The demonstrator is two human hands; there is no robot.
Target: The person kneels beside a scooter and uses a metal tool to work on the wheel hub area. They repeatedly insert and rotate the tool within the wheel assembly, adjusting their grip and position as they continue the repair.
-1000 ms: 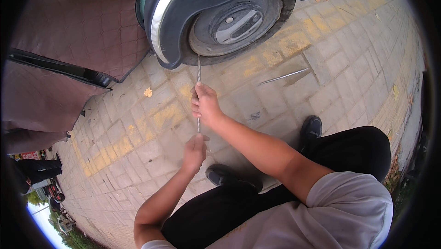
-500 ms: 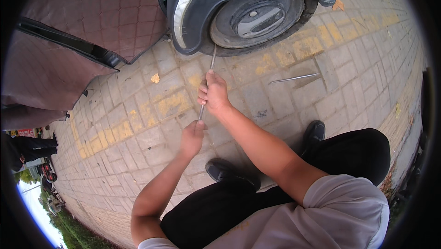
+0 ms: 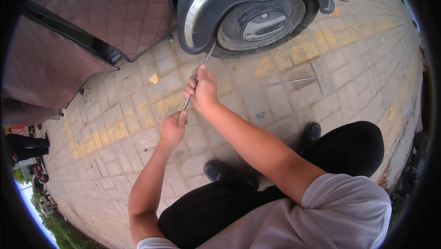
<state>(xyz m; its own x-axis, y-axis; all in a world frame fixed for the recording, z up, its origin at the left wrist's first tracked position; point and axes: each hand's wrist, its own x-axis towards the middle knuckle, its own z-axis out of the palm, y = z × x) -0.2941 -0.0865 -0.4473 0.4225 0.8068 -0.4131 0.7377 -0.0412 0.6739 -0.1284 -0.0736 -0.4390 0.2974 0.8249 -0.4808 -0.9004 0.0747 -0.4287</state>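
Observation:
A long steel lever bar (image 3: 209, 51) runs diagonally down from the edge of the wheel rim (image 3: 232, 42), at the tyre (image 3: 275, 42) under a dark mudguard (image 3: 193, 24) with a light trim strip. My right hand (image 3: 200, 88) is closed round the bar's middle. Lower and to the left, my left hand (image 3: 173, 127) grips its near end, thumb lying along it. Whether the bar's far tip is under the tyre bead, I cannot tell. A second thin steel bar (image 3: 291, 82) lies on the paving to the right of my hands.
A maroon quilted cover (image 3: 115, 14) hangs at the upper left. Another person's dark-clothed legs (image 3: 30, 145) show at the far left edge, near parked vehicles. My feet and bent knees are on the paving (image 3: 115, 166). A dry leaf (image 3: 153, 78) lies left of the bar.
Both hands and the bar have moved up and leftward. The bar has swung from nearly upright in the picture to a slant, its lower end farther left.

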